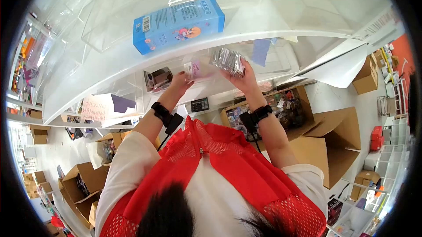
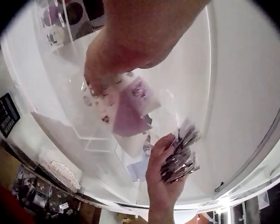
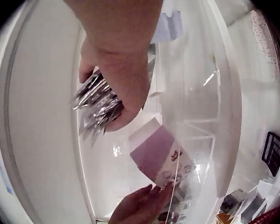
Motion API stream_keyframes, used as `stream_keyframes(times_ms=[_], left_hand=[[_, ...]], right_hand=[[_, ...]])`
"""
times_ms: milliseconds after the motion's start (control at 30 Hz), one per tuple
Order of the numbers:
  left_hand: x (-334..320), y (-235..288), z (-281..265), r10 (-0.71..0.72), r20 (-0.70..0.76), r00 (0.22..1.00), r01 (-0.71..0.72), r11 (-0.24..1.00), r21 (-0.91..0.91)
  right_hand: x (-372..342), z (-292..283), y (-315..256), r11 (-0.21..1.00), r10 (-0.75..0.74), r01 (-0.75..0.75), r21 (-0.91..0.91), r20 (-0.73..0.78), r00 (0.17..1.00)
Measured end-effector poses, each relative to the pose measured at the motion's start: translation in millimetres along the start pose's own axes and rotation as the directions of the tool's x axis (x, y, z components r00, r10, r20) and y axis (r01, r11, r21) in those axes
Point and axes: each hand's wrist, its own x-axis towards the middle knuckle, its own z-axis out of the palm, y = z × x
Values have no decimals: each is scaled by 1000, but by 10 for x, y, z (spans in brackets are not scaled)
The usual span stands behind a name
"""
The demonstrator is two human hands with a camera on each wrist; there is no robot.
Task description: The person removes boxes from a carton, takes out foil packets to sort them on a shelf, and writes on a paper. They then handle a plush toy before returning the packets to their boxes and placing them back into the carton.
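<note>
Near the shelf edge (image 1: 250, 38), the right grip (image 1: 245, 79) holds silvery packets (image 1: 226, 60).

Right hand, gripping a bundle: right hand (image 3: 121, 79). Shiny clear packets (image 3: 95, 102), several. Purple-and-white pack (image 3: 151, 148), one, left hand (image 3: 136, 207) at its printed end. Dark calculator (image 3: 273, 153), one, far right.

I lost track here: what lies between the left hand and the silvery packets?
Purple-and-white printed packaging lies between the left hand and the silvery packets, as the right wrist view shows.
</note>
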Motion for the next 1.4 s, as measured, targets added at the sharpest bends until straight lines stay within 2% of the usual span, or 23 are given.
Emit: stream_keyframes(times_ms=[33, 67, 100, 167, 233, 333, 367, 433, 500, 533, 567, 633, 700, 800, 833, 900, 1000, 1033, 1100, 1133, 1200, 1333, 1400], left_hand=[[-49, 11, 56, -22, -65, 998, 21, 1000, -22], [-99, 59, 80, 68, -97, 993, -46, 977, 210], [-154, 99, 108, 162, -109, 981, -100, 897, 431], [-243, 154, 141, 342, -69, 937, -158, 591, 791], [-334, 188, 161, 479, 41, 877, -134, 162, 978], [-539, 222, 217, 620, 347, 703, -569, 198, 799], [-614, 260, 310, 560, 294, 775, -566, 407, 717], [-835, 475, 683, 395, 232, 889, -458, 761, 459], [-1023, 651, 958, 171, 151, 974, -207, 939, 273], [-1038, 696, 1022, 47, 131, 990, -68, 984, 166], [-946, 742, 1048, 1, 170, 985, -26, 989, 147], [-741, 733, 1064, 110, 98, 989, -121, 986, 115], [-740, 752, 1125, 198, 21, 980, -199, 974, 108], [-445, 726, 977, 292, 176, 940, -325, 922, 210], [-436, 700, 995, 374, 151, 915, -400, 887, 230], [-471, 642, 1050, 527, 105, 843, -534, 799, 276], [-496, 609, 1094, 541, 163, 825, -564, 782, 265], [-416, 577, 1077, 552, 146, 821, -565, 749, 347], [-215, 508, 1048, 578, 119, 807, -551, 666, 503], [-173, 464, 1039, 634, 114, 765, -555, 558, 617], [-123, 407, 1038, 734, 133, 666, -506, 313, 804], [-578, 559, 1257, 729, 272, 628, -415, 17, 910], [-654, 595, 1355, 690, 378, 617, -363, -176, 915]], right_hand=[[21, -21, -5, 1000, -3, 3, -3, -20, 1000], [44, -40, -6, 1000, -5, 5, -5, -41, 999], [53, -33, -9, 1000, -16, 15, -23, -53, 998], [62, -6, -13, 998, -35, 31, -61, -78, 996], [55, 102, -20, 991, -37, 28, -128, -71, 997], [87, 334, 58, 968, -47, 34, -251, -49, 998], [111, 399, 109, 955, -51, 37, -296, -42, 998], [217, 495, 242, 896, -125, 87, -435, -59, 990], [273, 676, 403, 840, -213, 148, -521, -68, 975], [314, 701, 504, 711, -340, 212, -670, -64, 938], [374, 719, 595, 551, -460, 256, -794, -33, 887], [461, 754, 713, 169, -658, 276, -946, 100, 746], [475, 797, 747, 148, -675, 358, -922, 170, 718], [439, 827, 701, 108, -699, 400, -910, 217, 681], [422, 821, 682, 94, -705, 399, -912, 222, 674], [392, 762, 661, 145, -679, 394, -907, 199, 707], [405, 659, 645, 207, -678, 413, -887, 174, 714], [421, 626, 648, 226, -684, 423, -877, 167, 710], [444, 589, 650, 435, -645, 420, -796, 50, 762], [441, 580, 646, 532, -616, 413, -740, -4, 788], [378, 588, 544, 588, -557, 379, -715, -18, 831], [328, 430, 388, 678, -464, 373, -634, 25, 886], [301, 366, 333, 703, -480, 361, -613, -34, 877]])
